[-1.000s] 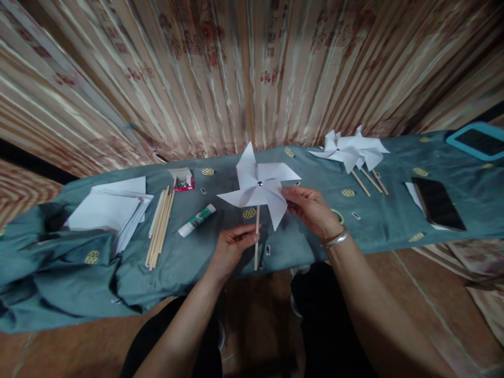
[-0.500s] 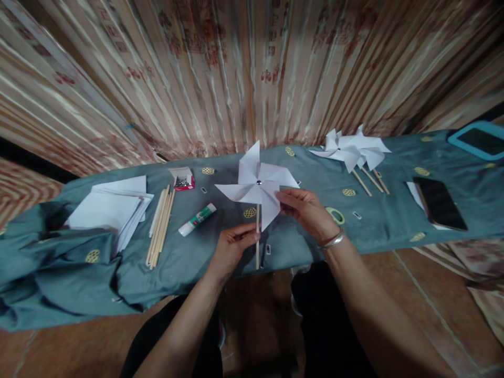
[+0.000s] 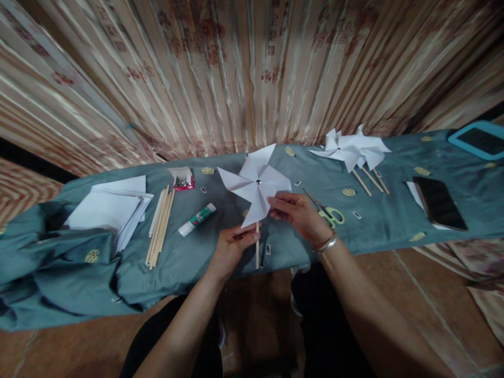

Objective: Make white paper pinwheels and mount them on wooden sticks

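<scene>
A white paper pinwheel (image 3: 258, 164) with a shiny pin at its centre stands upright over the table, mounted on a thin wooden stick (image 3: 257, 252). Low on that stick, below the blades, my left hand (image 3: 229, 251) grips it between thumb and fingers. My right hand (image 3: 299, 214), with a silver bracelet at the wrist, has its fingertips closed at the edge of the lower right blade. Green-handled scissors (image 3: 334, 216) lie just beyond the right hand, partly covered by it. A glue stick (image 3: 197, 219) is on the cloth to the left.
Leftward lie several wooden sticks (image 3: 162, 226), a small open box of pins (image 3: 183, 181) and a pile of white paper (image 3: 106, 207). Several finished pinwheels (image 3: 350, 147), a phone (image 3: 441, 203) and a blue-framed tablet (image 3: 482, 140) are on the right. A curtain (image 3: 252, 79) hangs behind.
The pinwheel's blades have turned clockwise on the pin. My right hand has moved slightly left and down along with a blade, uncovering more of the scissors. The left hand has stayed put.
</scene>
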### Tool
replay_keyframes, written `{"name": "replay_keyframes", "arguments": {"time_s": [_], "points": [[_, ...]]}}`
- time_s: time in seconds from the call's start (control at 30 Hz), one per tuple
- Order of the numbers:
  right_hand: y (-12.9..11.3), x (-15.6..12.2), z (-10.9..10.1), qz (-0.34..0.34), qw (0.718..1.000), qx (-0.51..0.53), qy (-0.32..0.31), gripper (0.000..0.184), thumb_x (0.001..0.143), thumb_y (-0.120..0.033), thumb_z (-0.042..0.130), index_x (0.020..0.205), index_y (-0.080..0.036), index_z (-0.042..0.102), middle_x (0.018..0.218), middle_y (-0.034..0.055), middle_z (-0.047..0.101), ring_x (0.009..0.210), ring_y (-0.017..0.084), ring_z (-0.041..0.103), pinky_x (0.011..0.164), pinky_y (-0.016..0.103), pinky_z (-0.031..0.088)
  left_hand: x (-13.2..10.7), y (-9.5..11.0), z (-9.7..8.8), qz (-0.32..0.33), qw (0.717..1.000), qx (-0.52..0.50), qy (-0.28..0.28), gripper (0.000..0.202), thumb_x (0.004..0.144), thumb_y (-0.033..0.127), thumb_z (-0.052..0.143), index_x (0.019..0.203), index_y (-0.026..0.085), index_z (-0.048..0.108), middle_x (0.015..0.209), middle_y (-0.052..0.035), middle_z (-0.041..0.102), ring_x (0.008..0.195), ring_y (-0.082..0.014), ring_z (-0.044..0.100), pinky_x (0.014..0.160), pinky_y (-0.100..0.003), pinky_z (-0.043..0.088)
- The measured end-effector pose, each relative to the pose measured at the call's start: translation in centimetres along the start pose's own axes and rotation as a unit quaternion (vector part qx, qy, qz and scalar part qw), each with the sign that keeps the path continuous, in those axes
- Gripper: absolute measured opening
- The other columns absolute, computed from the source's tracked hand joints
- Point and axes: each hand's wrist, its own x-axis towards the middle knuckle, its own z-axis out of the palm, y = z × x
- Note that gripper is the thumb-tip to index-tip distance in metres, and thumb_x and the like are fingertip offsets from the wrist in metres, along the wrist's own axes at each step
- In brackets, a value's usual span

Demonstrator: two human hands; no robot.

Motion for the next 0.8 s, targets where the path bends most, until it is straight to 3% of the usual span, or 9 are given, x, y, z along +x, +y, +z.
{"name": "replay_keyframes", "arguments": {"time_s": [0.2, 0.37, 0.5, 0.63, 0.8], "points": [[0.0, -0.3, -0.1, 0.009, 0.999, -0.031, -0.014, 0.038, 0.059, -0.054, 0.082, 0.067, -0.018, 0.073, 0.067, 0.0013, 0.071, 0.056, 0.007, 0.06, 0.053, 0.018, 0.046, 0.2, -0.1, -0.2, 0.003, 1.0, 0.003, 0.007, 0.039, 0.05, 0.033, 0.089, 0.085, 0.019, 0.08, 0.09, -0.0082, 0.078, 0.085, -0.0225, 0.07, 0.09, -0.038, 0.051], [-1.6, -0.8, -2.7, 0.024, 0.998, -0.049, -0.023, 0.04, 0.06, -0.055, 0.082, 0.073, -0.017, 0.076, 0.066, 0.004, 0.073, 0.05, 0.008, 0.056, 0.045, 0.018, 0.041, 0.3, 0.1, -0.5, 0.004, 1.0, 0.01, 0.023, 0.037, 0.051, 0.032, 0.089, 0.085, 0.02, 0.08, 0.093, -0.0084, 0.078, 0.085, -0.0217, 0.07, 0.09, -0.036, 0.051], [-2.5, -0.4, -4.6, -0.073, 0.994, -0.009, 0.076, 0.029, 0.061, -0.046, 0.084, 0.069, -0.019, 0.075, 0.059, -0.0007, 0.068, 0.044, 0.004, 0.044, 0.04, 0.017, 0.031, 0.1, 0.2, -0.4, 0.0, 1.0, 0.014, 0.005, 0.036, 0.052, 0.031, 0.088, 0.085, 0.019, 0.08, 0.092, -0.0082, 0.078, 0.085, -0.0214, 0.07, 0.089, -0.036, 0.052], [-2.0, 0.7, -5.1, -0.136, 0.975, -0.006, 0.174, 0.028, 0.057, -0.045, 0.087, 0.073, -0.024, 0.076, 0.074, -0.0006, 0.074, 0.061, 0.007, 0.057, 0.055, 0.019, 0.044, -0.2, 0.1, -0.3, -0.008, 0.999, 0.023, -0.025, 0.035, 0.052, 0.031, 0.088, 0.084, 0.019, 0.08, 0.085, -0.0057, 0.078, 0.077, -0.0181, 0.068, 0.083, -0.032, 0.053], [-1.0, 1.3, -4.5, -0.122, 0.983, -0.018, 0.137, 0.032, 0.056, -0.05, 0.085, 0.075, -0.025, 0.077, 0.075, -0.001, 0.075, 0.069, 0.014, 0.063, 0.065, 0.025, 0.049, -0.3, -0.3, -0.3, -0.014, 0.997, 0.033, -0.062, 0.036, 0.053, 0.034, 0.088, 0.085, 0.018, 0.08, 0.076, -0.0049, 0.076, 0.067, -0.0152, 0.065, 0.072, -0.029, 0.052]]}}
